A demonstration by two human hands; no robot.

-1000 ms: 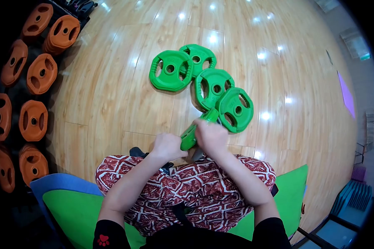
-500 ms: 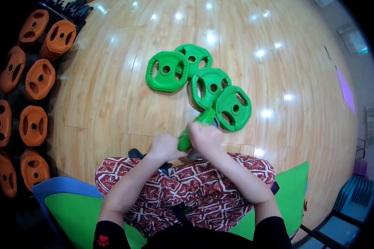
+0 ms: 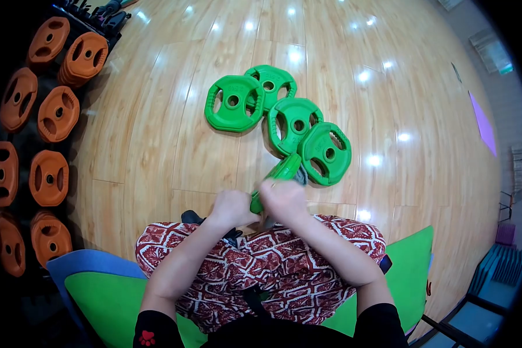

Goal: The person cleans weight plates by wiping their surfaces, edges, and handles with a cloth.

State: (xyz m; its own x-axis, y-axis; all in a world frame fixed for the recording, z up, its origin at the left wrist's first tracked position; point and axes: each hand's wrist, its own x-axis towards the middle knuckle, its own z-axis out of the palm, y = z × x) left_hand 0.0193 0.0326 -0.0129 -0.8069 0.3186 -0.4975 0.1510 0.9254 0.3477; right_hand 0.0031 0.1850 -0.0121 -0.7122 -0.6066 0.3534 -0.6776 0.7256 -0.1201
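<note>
Between my hands a green weight plate (image 3: pixel 285 167) stands on edge, tilted, in front of my lap. My left hand (image 3: pixel 233 209) is closed at its near end; what its fingers hold is hidden. My right hand (image 3: pixel 283 200) is wrapped over the plate's upper edge, slightly blurred. A bit of grey cloth (image 3: pixel 301 174) shows beside the plate, past my right hand. Beyond lie more green plates on the floor: one at the left (image 3: pixel 234 103) overlapping another (image 3: pixel 271 84), and one in the middle (image 3: pixel 294 126) partly under one at the right (image 3: pixel 327 153).
Orange weight plates (image 3: pixel 49 178) hang on a dark rack along the left. Under me are green (image 3: pixel 107 298) and blue (image 3: pixel 101 260) mats. A purple mat (image 3: pixel 482 124) lies far right, with stacked teal items (image 3: pixel 496 268) lower right.
The view has shifted slightly, so the floor plates and rack appear a little lower. My right hand has moved slightly toward me along the held plate; my left hand stays about where it was.
</note>
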